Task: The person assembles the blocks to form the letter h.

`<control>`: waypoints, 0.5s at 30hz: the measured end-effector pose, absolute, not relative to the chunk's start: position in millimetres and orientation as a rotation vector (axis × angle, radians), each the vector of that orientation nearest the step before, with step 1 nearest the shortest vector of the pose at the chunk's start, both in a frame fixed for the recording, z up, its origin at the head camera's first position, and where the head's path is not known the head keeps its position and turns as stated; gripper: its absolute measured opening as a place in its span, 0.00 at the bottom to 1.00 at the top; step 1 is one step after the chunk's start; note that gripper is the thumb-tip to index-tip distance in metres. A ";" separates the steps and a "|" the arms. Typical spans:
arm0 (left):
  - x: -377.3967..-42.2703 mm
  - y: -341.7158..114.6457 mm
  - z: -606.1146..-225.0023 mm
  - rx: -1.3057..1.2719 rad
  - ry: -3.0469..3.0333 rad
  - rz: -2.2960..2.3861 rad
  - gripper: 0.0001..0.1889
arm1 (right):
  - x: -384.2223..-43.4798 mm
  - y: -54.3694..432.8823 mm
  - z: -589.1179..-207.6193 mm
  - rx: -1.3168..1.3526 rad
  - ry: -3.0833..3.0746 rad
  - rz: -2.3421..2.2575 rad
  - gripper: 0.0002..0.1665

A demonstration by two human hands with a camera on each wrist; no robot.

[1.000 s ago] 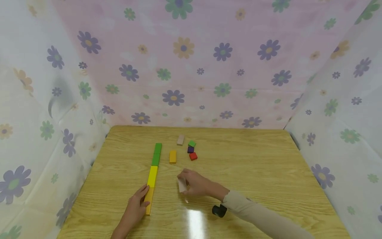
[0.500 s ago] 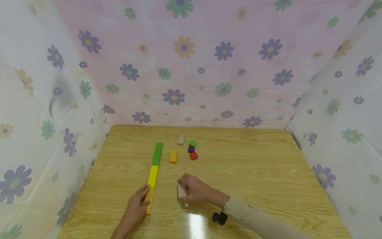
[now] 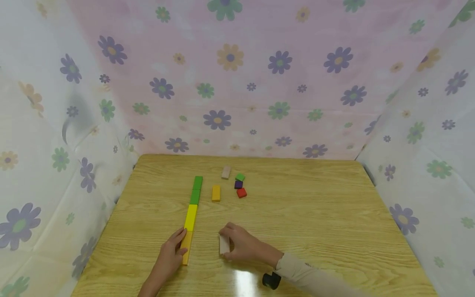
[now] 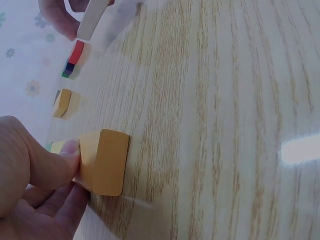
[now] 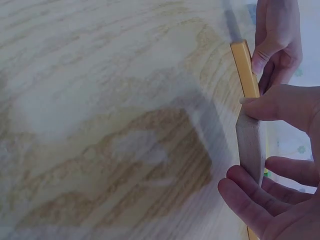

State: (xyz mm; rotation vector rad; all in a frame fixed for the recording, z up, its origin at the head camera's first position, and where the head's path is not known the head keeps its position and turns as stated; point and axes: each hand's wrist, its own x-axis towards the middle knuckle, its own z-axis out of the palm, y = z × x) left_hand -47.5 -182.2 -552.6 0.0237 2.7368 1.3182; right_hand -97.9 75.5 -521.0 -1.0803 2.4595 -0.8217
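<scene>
My left hand (image 3: 167, 255) pinches an orange block (image 3: 188, 241) by its sides, the near end of a straight row on the table. Beyond it in the row come a yellow block (image 3: 191, 216) and two green blocks (image 3: 195, 196). In the left wrist view the orange block's (image 4: 111, 162) end face shows, thumb and fingers on either side. To the right, my right hand (image 3: 243, 244) holds a pale wooden block (image 3: 224, 244) between thumb and fingertips. The right wrist view shows this pale block (image 5: 251, 145) on edge, apparently above the table.
Behind the hands lie a loose orange block (image 3: 216, 193), another pale block (image 3: 226, 172), and small green (image 3: 240, 177), purple (image 3: 238, 185) and red (image 3: 241, 193) blocks. Flower-print cloth (image 3: 256, 99) walls the wooden table (image 3: 315, 198) at the back and sides.
My right hand has come slightly nearer to me with the pale block. My left hand keeps its hold on the orange block, and the row stays in place.
</scene>
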 end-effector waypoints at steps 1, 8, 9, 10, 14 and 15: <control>-47.5 -182.2 -552.9 0.021 2.729 1.327 0.31 | -96.5 75.3 -522.1 -1.074 2.460 -0.823 0.31; -47.3 -182.4 -554.2 0.016 2.726 1.325 0.31 | -86.4 75.9 -531.5 -0.990 2.392 -0.904 0.31; -47.2 -182.5 -554.3 0.018 2.724 1.329 0.31 | -85.1 76.0 -532.6 -0.979 2.382 -0.919 0.31; -47.2 -182.6 -554.2 0.017 2.720 1.336 0.31 | -84.0 76.1 -533.1 -0.969 2.374 -0.930 0.31; -47.3 -182.7 -554.4 0.006 2.708 1.354 0.31 | -80.1 75.2 -535.6 -0.936 2.331 -0.981 0.30; -47.2 -182.5 -554.5 0.002 2.710 1.348 0.31 | -79.2 74.9 -536.6 -0.939 2.327 -0.985 0.29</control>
